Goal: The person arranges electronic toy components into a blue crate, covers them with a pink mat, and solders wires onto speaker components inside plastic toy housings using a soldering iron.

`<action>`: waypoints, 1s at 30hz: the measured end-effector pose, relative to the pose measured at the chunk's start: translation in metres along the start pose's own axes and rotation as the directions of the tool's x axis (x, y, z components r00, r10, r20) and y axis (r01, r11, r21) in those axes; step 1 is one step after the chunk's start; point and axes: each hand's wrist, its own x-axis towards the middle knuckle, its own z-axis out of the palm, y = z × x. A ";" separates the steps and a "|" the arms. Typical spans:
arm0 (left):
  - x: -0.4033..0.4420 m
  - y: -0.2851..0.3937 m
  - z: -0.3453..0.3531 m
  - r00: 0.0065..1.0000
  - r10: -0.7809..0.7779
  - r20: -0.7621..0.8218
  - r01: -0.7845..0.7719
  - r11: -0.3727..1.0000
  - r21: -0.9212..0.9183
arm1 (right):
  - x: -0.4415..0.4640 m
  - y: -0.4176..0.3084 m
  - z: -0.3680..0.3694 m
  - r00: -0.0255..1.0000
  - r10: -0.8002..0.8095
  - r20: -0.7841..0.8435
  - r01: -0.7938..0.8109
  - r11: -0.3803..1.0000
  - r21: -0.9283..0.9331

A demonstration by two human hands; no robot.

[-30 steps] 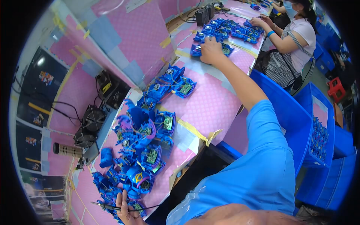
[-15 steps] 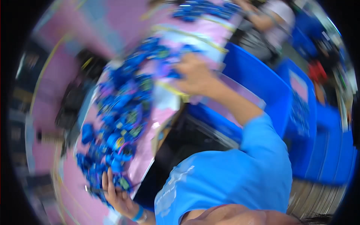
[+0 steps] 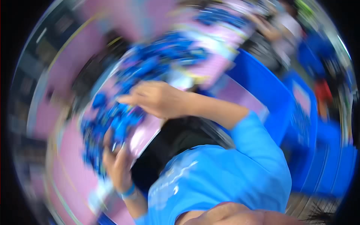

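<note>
My left hand (image 3: 118, 165), with a light-blue band at the wrist, is at the lower left beside the piled blue parts (image 3: 118, 122). Its fingers are curled around a thin dark pen-like tool (image 3: 118, 148), which shows only as a blur. Farther right, my right hand (image 3: 155, 99) is over the pile's near side. Its fingers are drawn together, pointing left, and blur hides anything between them. Blue assemblies (image 3: 176, 47) with small green boards continue up the pink-covered bench (image 3: 69, 157).
Large blue bins (image 3: 262, 82) stand right of the bench. A co-worker (image 3: 283, 33) sits at the upper right near more blue assemblies (image 3: 221, 17). Dark equipment (image 3: 90, 73) lines the bench's back side. A red stool (image 3: 322, 92) is far right.
My right hand has come back from the far assemblies, down and left to the near pile, its fingers now closed. My left hand has shifted slightly upward. The whole view has swung and blurred.
</note>
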 end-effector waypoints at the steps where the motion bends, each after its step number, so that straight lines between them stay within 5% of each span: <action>1: -0.005 0.001 0.001 0.999 -0.006 0.048 0.006 1.000 0.004 | 0.001 -0.022 0.021 0.985 -0.161 -0.057 0.167 0.980 0.107; 3: -0.012 0.000 -0.002 0.973 -0.042 0.226 0.042 0.999 0.007 | 0.002 -0.053 0.051 0.952 -0.305 0.006 0.285 0.897 0.337; 4: -0.021 -0.016 -0.005 0.961 0.068 0.268 -0.060 0.997 -0.040 | -0.001 -0.065 0.059 0.938 -0.342 0.060 0.290 0.865 0.410; 6: -0.032 -0.018 -0.024 0.980 -0.001 0.200 0.008 0.999 -0.033 | -0.003 -0.077 0.080 0.972 -0.224 0.067 0.143 0.797 0.587; 9: -0.049 -0.032 -0.049 0.992 0.026 0.127 -0.018 0.998 -0.062 | 0.000 -0.076 0.122 0.954 -0.237 -0.182 0.289 0.889 0.355; 11: -0.055 -0.036 -0.082 0.968 0.159 -0.193 -0.086 0.936 0.340 | 0.012 -0.064 0.140 0.944 -0.276 -0.182 0.319 0.903 0.286; 13: -0.056 -0.052 -0.136 0.774 0.559 -0.296 -0.087 0.557 0.826 | 0.024 -0.075 0.144 0.966 -0.216 -0.139 0.245 0.939 0.242; 15: -0.055 -0.055 -0.179 0.736 0.603 -0.306 0.017 0.435 0.900 | 0.025 -0.074 0.159 0.968 -0.238 -0.078 0.250 0.940 0.232; 17: -0.047 -0.064 -0.198 0.794 0.491 -0.358 0.104 0.471 0.876 | 0.029 -0.082 0.167 0.972 -0.233 0.020 0.219 0.938 0.268; 21: -0.017 -0.080 -0.208 0.810 0.553 -0.196 -0.056 0.405 0.913 | 0.033 -0.079 0.177 0.967 -0.239 0.085 0.196 0.918 0.345; 23: -0.008 -0.073 -0.207 0.893 0.423 -0.157 -0.096 0.518 0.850 | 0.035 -0.075 0.175 0.965 -0.242 0.099 0.197 0.921 0.336; 30: 0.016 -0.085 -0.204 0.899 0.431 -0.081 -0.206 0.579 0.789 | 0.051 -0.043 0.170 0.945 -0.235 0.228 0.196 0.964 0.181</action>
